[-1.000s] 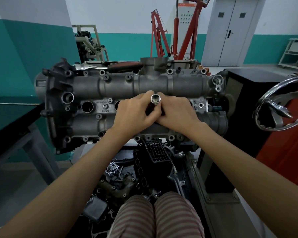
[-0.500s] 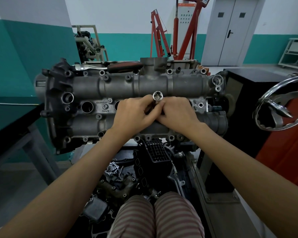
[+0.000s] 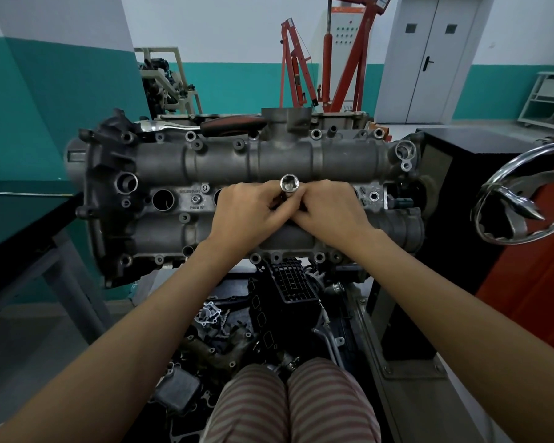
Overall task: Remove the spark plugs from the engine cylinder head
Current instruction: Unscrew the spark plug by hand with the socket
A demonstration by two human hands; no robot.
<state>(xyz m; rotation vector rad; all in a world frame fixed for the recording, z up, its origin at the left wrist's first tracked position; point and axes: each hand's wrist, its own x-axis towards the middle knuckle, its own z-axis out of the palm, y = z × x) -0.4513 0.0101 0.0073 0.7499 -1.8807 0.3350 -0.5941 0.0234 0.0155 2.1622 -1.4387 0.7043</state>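
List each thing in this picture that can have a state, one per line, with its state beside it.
Socket: upright over the head, open end up, gripped by both hands.
Left hand: fingers curled round the socket.
Right hand: fingers curled round the socket.
Left plug well: open; plug not visible.
Ratchet: lying idle on the far edge of the head.
Door: shut.

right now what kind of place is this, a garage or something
Likely an auto repair workshop or training shop: an engine cylinder head mounted on a stand, a red engine hoist behind it, and loose engine parts on the floor.
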